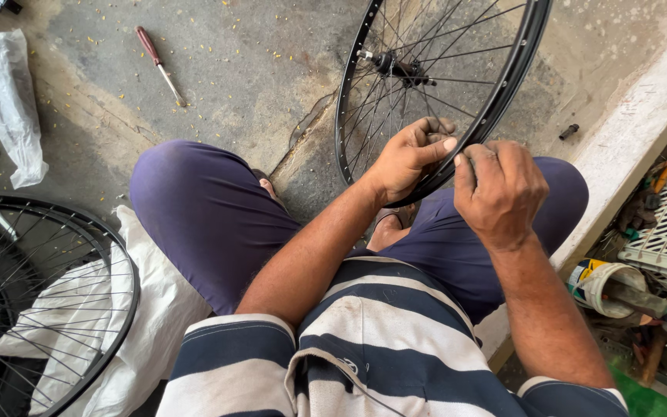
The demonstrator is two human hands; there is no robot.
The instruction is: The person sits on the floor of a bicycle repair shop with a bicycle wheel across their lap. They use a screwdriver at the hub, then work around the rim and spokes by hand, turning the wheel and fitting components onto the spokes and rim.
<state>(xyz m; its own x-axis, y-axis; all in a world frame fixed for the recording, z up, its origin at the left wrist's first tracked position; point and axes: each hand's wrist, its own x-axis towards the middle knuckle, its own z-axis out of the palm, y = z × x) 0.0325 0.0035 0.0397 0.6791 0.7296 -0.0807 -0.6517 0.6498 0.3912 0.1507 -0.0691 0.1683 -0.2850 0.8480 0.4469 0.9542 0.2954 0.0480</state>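
Far left on the gritty concrete floor [256, 69] lies a screwdriver [159, 63] (red-handled); my left hand [409, 157] and right hand [501, 190] pinch the black spoked wheel [503, 91] rim.

Viewpoint: the single head camera sat above the seated person.
Direction: it faced steeply down.
Nearness: close, lap filling the frame's centre.

A black wheel rim [503, 85], purple trousers [210, 216] and a navy-and-white striped shirt [380, 347] are seen on grey concrete floor [248, 62]
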